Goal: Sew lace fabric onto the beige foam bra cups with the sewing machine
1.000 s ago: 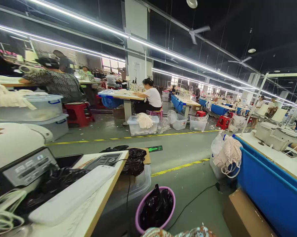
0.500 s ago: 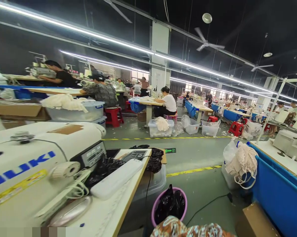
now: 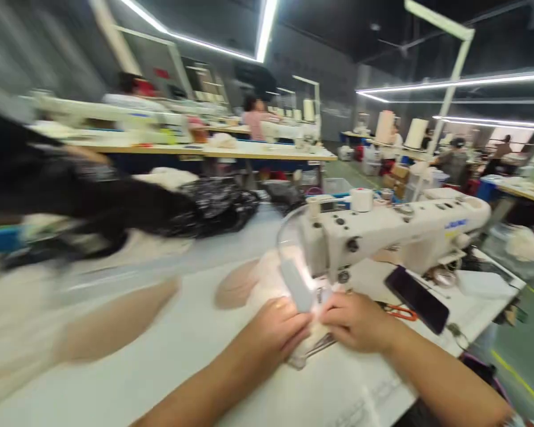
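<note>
A white sewing machine (image 3: 382, 231) stands on the table, its lamp lighting the needle area. My left hand (image 3: 278, 329) is just left of the needle, its fingers closed on a pale fabric piece (image 3: 267, 279) on the machine bed. To the right of the needle, my right hand (image 3: 355, 320) pinches the same pale fabric at its edge. A grey guard-like piece (image 3: 296, 284) hangs between the hands, partly hiding the needle. Beige-brown fabric parts (image 3: 124, 326) lie on the white tabletop (image 3: 182, 391) at the left. Motion blur softens the details.
Orange-handled scissors (image 3: 402, 312) and a dark phone (image 3: 418, 299) lie right of my right hand. Black plastic bags (image 3: 222, 204) and a dark blurred shape (image 3: 71, 178), perhaps a sleeve, are at the left. Other people work at machines behind.
My view has swung left from the aisle and the machine's right end to its needle side. Both hands, out of view before, now show at the fabric.
</note>
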{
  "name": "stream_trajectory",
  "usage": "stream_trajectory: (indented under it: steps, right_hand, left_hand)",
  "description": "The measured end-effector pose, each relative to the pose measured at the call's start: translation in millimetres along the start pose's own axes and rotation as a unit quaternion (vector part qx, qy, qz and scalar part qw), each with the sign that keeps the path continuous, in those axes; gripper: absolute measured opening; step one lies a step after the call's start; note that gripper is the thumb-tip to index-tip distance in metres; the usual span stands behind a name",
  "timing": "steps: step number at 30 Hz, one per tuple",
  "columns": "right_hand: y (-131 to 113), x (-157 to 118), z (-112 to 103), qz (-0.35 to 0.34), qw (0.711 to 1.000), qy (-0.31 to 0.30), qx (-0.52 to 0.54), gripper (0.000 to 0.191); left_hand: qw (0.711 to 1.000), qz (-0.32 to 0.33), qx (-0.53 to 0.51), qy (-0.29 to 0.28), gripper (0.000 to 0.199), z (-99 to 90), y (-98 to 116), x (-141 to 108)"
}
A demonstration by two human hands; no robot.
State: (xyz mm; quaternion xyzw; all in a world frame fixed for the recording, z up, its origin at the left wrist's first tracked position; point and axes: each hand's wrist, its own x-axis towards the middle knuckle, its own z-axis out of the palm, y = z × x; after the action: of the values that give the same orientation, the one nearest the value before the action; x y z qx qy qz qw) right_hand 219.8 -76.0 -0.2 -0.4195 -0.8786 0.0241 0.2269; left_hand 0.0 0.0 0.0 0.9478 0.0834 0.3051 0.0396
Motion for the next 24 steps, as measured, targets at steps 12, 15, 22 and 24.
stream_trajectory:
  steps: [12,15,22,24]
  right_hand:
    - [2,-17,-2,0.014,0.998,0.014,0.066,0.03]
    - [4,-18,0,0.015,0.998,0.023,0.062,0.03]
    - [7,-18,5,0.036,0.997,0.034,0.057,0.029]
    - [7,-17,6,0.046,0.997,0.036,0.051,0.029]
  left_hand:
    - [0.998,-0.036,-0.02,-0.05,0.037,0.7,2,-8]
    - [0.997,-0.044,-0.03,-0.052,0.039,-1.9,1,-6]
    - [0.996,-0.026,-0.086,-0.023,0.04,-6.7,-4,7]
    - [0.995,-0.022,-0.098,-0.024,0.041,-9.3,-6,10]
